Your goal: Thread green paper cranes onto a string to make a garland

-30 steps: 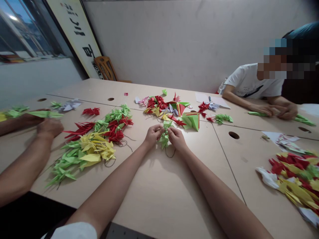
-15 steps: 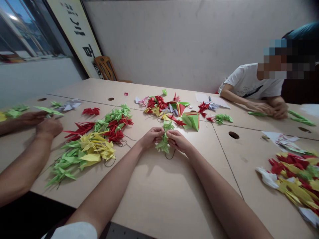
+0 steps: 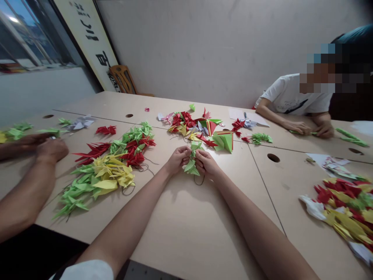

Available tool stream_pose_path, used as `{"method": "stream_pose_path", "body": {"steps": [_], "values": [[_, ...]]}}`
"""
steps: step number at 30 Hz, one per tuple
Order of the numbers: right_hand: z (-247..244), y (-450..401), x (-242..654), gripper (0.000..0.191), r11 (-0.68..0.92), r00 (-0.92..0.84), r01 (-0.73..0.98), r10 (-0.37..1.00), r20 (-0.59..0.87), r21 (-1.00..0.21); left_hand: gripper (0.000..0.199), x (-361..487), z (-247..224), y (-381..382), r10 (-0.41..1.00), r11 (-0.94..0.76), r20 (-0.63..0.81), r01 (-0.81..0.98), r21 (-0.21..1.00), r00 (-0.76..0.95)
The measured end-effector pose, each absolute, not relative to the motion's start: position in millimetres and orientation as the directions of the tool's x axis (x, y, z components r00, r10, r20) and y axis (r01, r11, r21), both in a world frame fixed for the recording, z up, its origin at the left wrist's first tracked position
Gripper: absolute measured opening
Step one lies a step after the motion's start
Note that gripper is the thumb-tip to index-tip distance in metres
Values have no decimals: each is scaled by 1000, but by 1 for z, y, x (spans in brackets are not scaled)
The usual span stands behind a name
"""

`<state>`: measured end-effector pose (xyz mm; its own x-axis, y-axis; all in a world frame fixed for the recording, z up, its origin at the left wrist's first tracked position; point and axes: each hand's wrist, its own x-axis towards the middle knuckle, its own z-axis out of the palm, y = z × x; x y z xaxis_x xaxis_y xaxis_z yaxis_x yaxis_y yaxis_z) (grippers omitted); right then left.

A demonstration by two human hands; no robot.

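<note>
We are at a long pale wooden table, and in the middle of our view both our hands hold a cluster of green paper cranes. Our left hand and right hand sit close together, their fingers pinched onto the paper from either side, so the cluster stands between them just above the tabletop. A dark thread hangs below it, near our right hand. Straight ahead of the grip lies a mixed heap of red, yellow and green folded paper, with a larger green-and-red folded sheet at its near right edge. Left of the grip is a bigger spread of red, yellow and green cranes; beyond it, a co-worker's hands are over green paper. Further right, another heap of paper cranes lies near the table's edge, and a person in a white T-shirt handles a green paper strip. Far ahead, a calligraphy board leans by a white wall.
</note>
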<state>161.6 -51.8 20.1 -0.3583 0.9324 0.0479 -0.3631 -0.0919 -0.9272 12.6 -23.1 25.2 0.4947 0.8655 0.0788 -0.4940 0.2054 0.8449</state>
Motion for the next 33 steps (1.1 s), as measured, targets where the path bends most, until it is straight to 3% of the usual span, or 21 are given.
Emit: {"method": "stream_pose_path", "body": {"steps": [12,22,29,33], "values": [[20,-50,172,42,-96,-414,-308,909,43,-946,39,13,25,-24,868,171,89,-463,870,489],[24,-49,189,37,-337,-704,-207,704,-99,-919,33,-3,26,-22,595,523,-158,-231,821,788],[20,-50,171,42,-144,-440,-351,898,27,-925,39,15,25,-28,863,274,34,-524,806,504],[19,-52,167,42,-129,-415,-360,909,34,-924,39,16,25,-27,865,251,53,-522,815,500]]}}
